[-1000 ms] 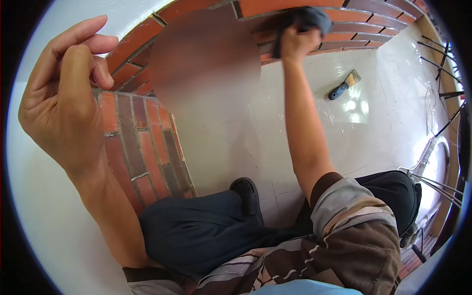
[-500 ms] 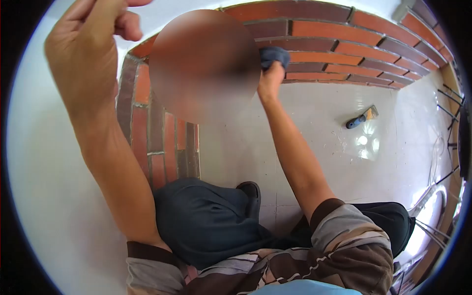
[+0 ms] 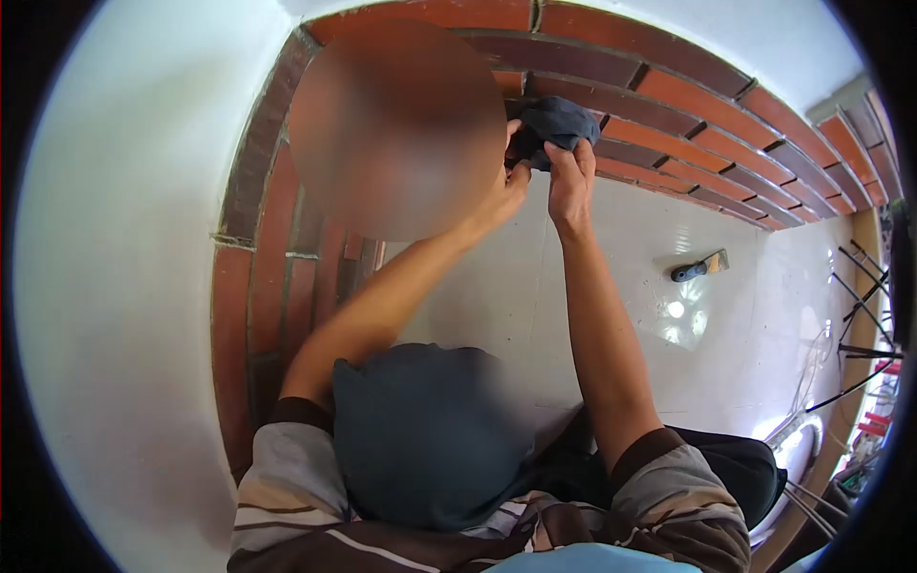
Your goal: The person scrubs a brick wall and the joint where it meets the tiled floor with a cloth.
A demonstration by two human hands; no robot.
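A crumpled dark grey cloth (image 3: 557,121) is held up in front of the brick-faced wall. My right hand (image 3: 571,181) grips its lower right side, thumb and fingers closed on the fabric. At the cloth's left edge is my left hand (image 3: 509,191), with its fingertips pinching the fabric; a round blurred patch covers part of this hand. Out on the pale floor lies a scraper (image 3: 700,267) with a dark handle, apart from both hands.
Red and brown bricks (image 3: 669,124) line the wall ahead, and more bricks (image 3: 277,258) run down the left beside a white wall (image 3: 115,286). My dark-clad knee (image 3: 420,439) is below. Thin black rods (image 3: 864,296) stand at the far right.
My left hand has come down from the upper left to the cloth. My right hand has shifted slightly right with the cloth, which looks more spread out. The view has tilted.
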